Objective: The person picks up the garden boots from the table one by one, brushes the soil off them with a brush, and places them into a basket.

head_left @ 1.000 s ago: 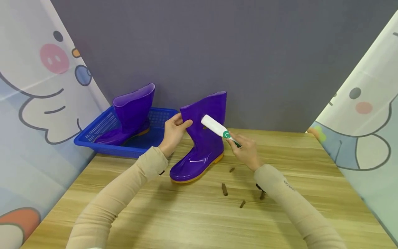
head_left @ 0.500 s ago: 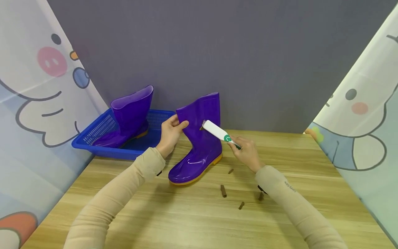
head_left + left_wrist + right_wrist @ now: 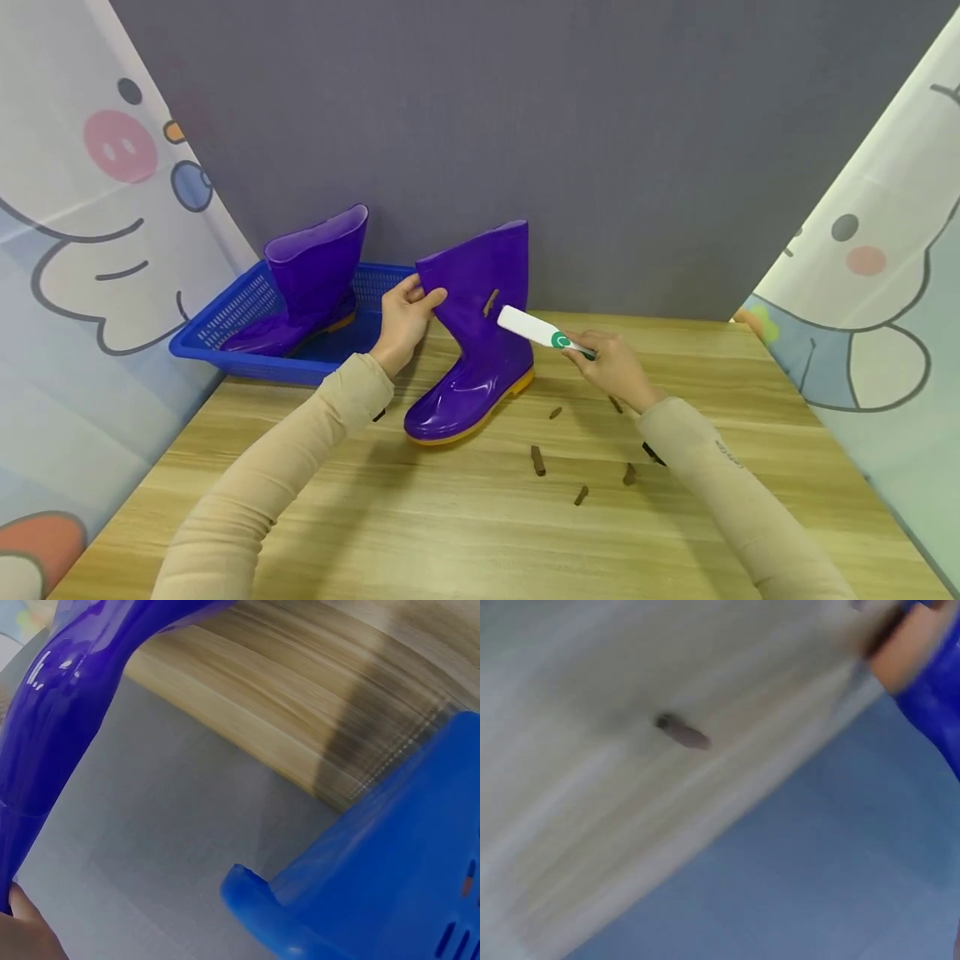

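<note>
A purple rain boot (image 3: 480, 367) with a yellow sole stands on the wooden table, toe pointing toward the front left. My left hand (image 3: 405, 317) pinches the front top edge of its shaft, thumb on the near face; in the left wrist view the thumb (image 3: 30, 930) lies against the purple shaft. On that shaft sits a brown strip (image 3: 491, 302). My right hand (image 3: 611, 362) grips the handle of a white and green brush (image 3: 528, 325). The brush head overlaps the shaft just below and right of the strip; its bristles are hidden.
A blue plastic basket (image 3: 285, 367) at the back left holds a second purple boot (image 3: 318, 275). Several brown scraps, one a larger strip (image 3: 538, 460), lie on the table right of the boot. A grey panel (image 3: 600, 167) rises behind the table.
My right hand has drawn the brush down and right, uncovering the brown strip on the shaft. Another scrap now shows below the right hand. The left hand keeps its grip, and the shaft leans slightly left.
</note>
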### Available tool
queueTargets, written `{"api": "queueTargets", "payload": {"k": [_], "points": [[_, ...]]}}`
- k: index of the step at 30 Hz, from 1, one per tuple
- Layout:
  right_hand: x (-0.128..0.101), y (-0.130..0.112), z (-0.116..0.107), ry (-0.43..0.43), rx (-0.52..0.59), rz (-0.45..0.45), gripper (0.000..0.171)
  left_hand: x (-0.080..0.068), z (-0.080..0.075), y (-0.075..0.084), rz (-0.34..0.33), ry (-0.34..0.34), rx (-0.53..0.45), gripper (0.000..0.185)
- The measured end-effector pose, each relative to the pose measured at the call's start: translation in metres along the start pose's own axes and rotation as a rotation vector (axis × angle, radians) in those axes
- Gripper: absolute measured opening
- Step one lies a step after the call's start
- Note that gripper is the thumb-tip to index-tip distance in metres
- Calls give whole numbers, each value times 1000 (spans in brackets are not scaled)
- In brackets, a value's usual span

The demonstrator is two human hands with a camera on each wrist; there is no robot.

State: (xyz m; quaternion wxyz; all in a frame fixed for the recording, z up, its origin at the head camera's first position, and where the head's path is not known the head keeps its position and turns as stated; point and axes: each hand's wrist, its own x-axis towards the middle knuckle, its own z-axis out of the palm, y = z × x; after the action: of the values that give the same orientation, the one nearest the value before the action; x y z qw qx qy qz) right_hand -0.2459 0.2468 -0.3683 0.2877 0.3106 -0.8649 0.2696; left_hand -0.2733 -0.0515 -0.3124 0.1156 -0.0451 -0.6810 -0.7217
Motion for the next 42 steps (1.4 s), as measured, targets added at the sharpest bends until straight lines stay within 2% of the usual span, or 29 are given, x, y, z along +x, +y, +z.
{"api": "queueTargets", "payload": {"k": [3,8,11,19,27,37,42], "points": [[3,-5,-6,12,3,-26,29,0,-1,-1,-13,0,4,41],[12,-9,-1,183,-8,-152,32,0,1,-2,-10,-2,-8,41],[16,-9,4,233,-6,-188,35,-1,3,-2,-7,1,-7,41],[13,-1,11,201,-4,-101,30,-3,5,0,6,-7,13,43],[5,6,16,147,-47,-96,29,-1,2,-1,1,21,20,42],[-7,6,3,93,-38,35,29,0,2,0,4,3,1,41],[-11,3,-3,113,-37,74,28,1,1,-1,-4,4,-11,41]]}}
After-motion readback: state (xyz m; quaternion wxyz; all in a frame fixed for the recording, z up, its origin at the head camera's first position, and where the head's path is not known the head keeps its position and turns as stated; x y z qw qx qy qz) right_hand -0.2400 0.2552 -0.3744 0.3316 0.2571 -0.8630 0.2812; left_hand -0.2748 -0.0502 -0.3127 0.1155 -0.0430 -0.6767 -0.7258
